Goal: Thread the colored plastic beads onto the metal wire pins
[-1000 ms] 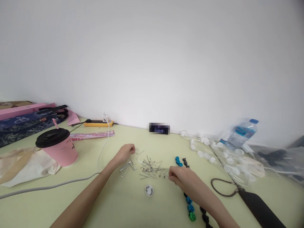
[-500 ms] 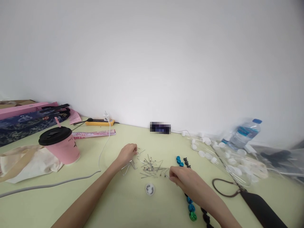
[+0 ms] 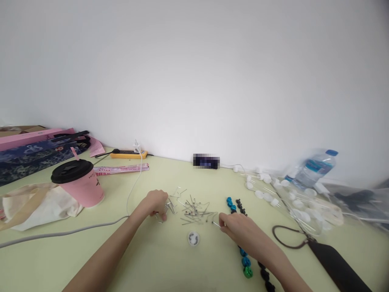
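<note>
My left hand (image 3: 157, 202) reaches down at the left of the pile, its fingers curled onto bent metal wires (image 3: 171, 206) that lie on the table. Which wire they grip is partly hidden. My right hand (image 3: 235, 224) is closed in a pinch on a thin metal pin (image 3: 216, 224), whose rounded end points left toward the pile. Between the hands lies a loose heap of metal pins (image 3: 194, 211), several with small round heads. A small round white cap (image 3: 193, 238) with dark bits in it sits just in front of the heap.
Strands of blue-green (image 3: 246, 261) and black beads (image 3: 265, 275) run under my right forearm. Clear tubes with white caps (image 3: 267, 197) and a water bottle (image 3: 316, 168) are at right. A pink cup (image 3: 82, 188), a grey cable (image 3: 69, 232) and a yellow power strip (image 3: 127, 154) are at left.
My left hand has moved left and toward me, from the far side of the wires down onto them. My right hand stays nearly in place with the pin. The view has shifted slightly.
</note>
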`<action>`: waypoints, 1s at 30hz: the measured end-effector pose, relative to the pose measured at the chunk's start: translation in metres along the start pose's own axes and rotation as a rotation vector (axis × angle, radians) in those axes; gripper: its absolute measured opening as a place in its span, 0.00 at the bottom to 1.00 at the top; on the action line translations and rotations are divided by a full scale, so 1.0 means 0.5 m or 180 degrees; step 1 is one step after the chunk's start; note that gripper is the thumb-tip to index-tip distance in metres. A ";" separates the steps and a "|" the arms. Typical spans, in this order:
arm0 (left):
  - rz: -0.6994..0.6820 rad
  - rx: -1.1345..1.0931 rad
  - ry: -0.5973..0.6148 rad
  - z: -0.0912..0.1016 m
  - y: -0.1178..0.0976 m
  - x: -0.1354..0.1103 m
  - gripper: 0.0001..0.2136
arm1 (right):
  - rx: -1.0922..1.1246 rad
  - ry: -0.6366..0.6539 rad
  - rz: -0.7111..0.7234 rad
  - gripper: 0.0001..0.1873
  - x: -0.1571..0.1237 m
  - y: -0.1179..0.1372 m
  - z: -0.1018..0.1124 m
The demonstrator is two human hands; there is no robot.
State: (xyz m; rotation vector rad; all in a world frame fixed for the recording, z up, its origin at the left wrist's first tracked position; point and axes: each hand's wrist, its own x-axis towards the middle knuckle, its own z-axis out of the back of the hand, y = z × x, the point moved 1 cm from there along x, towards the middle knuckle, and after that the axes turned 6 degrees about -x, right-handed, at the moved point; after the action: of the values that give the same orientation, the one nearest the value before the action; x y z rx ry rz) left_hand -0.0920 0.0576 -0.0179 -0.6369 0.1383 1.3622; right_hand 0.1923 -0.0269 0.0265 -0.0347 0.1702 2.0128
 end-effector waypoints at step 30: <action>-0.1936 0.0491 -0.1150 -0.090 0.036 0.025 0.33 | 0.0104 -0.0003 0.0097 0.09 -0.022 0.006 0.029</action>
State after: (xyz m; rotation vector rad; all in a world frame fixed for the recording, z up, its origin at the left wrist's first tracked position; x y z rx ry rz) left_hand -0.0941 0.0473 -0.0666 -0.2584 -0.2264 0.8445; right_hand 0.1951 -0.0358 0.0425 -0.0103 0.2041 2.0400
